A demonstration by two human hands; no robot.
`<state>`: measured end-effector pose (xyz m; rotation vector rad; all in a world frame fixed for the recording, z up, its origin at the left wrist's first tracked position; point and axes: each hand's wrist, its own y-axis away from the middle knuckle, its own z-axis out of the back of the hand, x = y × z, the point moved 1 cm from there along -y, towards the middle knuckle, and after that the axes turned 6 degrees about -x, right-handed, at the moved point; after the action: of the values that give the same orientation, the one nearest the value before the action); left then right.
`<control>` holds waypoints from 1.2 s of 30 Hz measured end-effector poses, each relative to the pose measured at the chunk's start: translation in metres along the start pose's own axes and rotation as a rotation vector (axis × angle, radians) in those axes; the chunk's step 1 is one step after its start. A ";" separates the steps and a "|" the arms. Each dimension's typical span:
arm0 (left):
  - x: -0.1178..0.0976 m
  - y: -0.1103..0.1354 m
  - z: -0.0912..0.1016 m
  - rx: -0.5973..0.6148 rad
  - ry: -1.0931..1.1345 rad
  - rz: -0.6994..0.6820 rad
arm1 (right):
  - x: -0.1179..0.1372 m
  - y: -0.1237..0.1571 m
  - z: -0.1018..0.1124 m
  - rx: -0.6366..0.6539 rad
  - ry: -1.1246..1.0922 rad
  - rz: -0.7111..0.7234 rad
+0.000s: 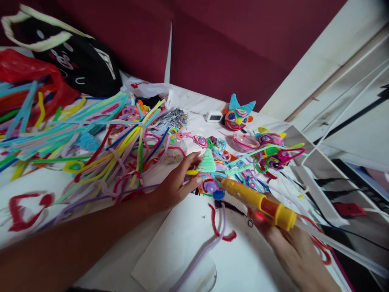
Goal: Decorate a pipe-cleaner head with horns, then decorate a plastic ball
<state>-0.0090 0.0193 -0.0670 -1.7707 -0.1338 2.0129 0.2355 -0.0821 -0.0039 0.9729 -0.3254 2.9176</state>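
- Head view, left grip: the left hand (182, 180) has fingers and thumb pinching the left side of the pipe-cleaner figure (209, 185), which sits mid-worktop (194, 97), beyond the white sheet (170, 247).
- Head view, right grip: the right hand (282, 239) is wrapped around the yellow glue gun (258, 202). Trigger squeeze: can't tell. Clear glue stick (340, 241) pokes out the back.
- Nozzle points at the figure's right side, near the dark blue pompom (219, 195). Touching or just short, can't tell.
- Step looks like spot gluing. Best done with small dabs, tip close, figure steady.
- Thumb is near the nozzle line; I'd keep it behind the green triangle (207, 162), out of any hot drip.
- Strands crowd the figure's right side; glue could catch them. I'd nudge them aside.
- Purple pipe cleaner (199, 259) and red pipe cleaner (214, 223) lie in front; worth keeping the nozzle off both.
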 end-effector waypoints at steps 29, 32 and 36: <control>-0.002 -0.001 0.000 0.010 -0.016 0.017 | -0.029 0.016 0.002 0.004 0.050 0.035; 0.000 -0.001 0.000 0.015 -0.006 0.007 | -0.028 0.017 0.002 0.006 0.028 0.067; 0.002 -0.001 0.000 0.005 0.006 0.014 | -0.031 0.020 0.001 0.007 0.048 0.059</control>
<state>-0.0085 0.0206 -0.0682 -1.7789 -0.1147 2.0159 0.2591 -0.1010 -0.0251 0.9072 -0.3482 2.9919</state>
